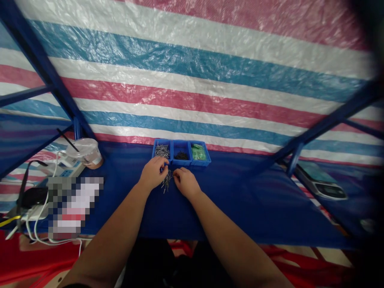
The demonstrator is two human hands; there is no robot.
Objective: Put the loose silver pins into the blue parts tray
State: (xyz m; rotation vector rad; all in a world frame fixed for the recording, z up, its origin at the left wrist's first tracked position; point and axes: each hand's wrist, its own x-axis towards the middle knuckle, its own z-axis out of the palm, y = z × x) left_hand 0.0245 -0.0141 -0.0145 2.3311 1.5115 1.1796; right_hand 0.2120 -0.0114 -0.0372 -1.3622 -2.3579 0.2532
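My left hand [153, 173] is just in front of the left blue bin, its fingers curled and pinched together. My right hand [186, 182] faces it from the right, thumb and fingertips pressed close. Whatever either pinch holds is too small to make out. Between the hands a small pile of thin silvery nail-like pieces [166, 185] lies on the blue tabletop. Behind stand three joined blue bins: the left bin [154, 147] holds many such silvery pieces, the middle bin [181, 162] small dark pieces, and the right bin [201, 163] green plastic packets.
On the left are a lidded plastic cup [87, 154] with a black straw, a power strip [71, 170], white cables and a pixelated patch. A digital scale [322, 182] sits at the right beyond a blue frame post [295, 160]. Striped sheeting [192, 96] hangs behind.
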